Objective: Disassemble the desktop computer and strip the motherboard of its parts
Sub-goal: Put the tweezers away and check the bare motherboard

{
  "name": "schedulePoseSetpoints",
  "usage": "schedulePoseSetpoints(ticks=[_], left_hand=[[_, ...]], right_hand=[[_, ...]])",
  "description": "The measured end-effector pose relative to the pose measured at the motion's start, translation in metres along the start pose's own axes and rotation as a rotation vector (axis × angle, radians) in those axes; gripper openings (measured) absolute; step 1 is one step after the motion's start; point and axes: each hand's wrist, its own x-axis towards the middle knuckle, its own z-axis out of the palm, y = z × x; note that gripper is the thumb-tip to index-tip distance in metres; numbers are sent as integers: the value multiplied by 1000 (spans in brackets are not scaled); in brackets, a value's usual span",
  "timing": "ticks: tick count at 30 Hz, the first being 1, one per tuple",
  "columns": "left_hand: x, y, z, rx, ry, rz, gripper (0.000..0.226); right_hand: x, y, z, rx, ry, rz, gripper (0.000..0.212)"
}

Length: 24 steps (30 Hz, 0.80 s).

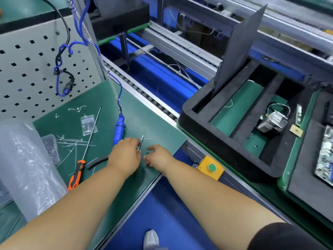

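My left hand (126, 154) rests on the green mat (144, 123) and grips a small metal tool (141, 140) whose tip pokes up past the fingers. My right hand (158, 156) lies just to its right on the mat, fingers curled, and I cannot tell if it holds anything. A blue electric screwdriver (119, 129) on a blue cable lies just behind my left hand. Far right, a heatsink with fan (272, 121) sits in a black foam tray (207, 127), and a motherboard (325, 156) shows at the frame edge.
An orange-handled long screwdriver (79, 170), cut cable ties (72, 143) and a small bag of screws (88, 124) lie on the mat's left. Clear plastic bags (23, 168) are piled far left. A yellow button box (210, 167) sits at the conveyor edge. A dark panel (237, 49) stands upright in the tray.
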Motion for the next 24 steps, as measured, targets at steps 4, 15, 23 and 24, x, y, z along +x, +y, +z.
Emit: schedulePoseSetpoints(ticks=[4,15,23,24], left_hand=[[3,39,-7,-151,63,60,25],[-6,230,-6,-549,46,459,27],[-29,375,27,-652,-197,485,24],[-34,393,32,-663,-225,476,25]], right_hand=[[-32,-6,-35,226,72,-37,30],[-165,63,-209,507,446,-241,24],[-268,166,-339,628,772,-166,19],[-280,180,-351,644,796,-171,19]])
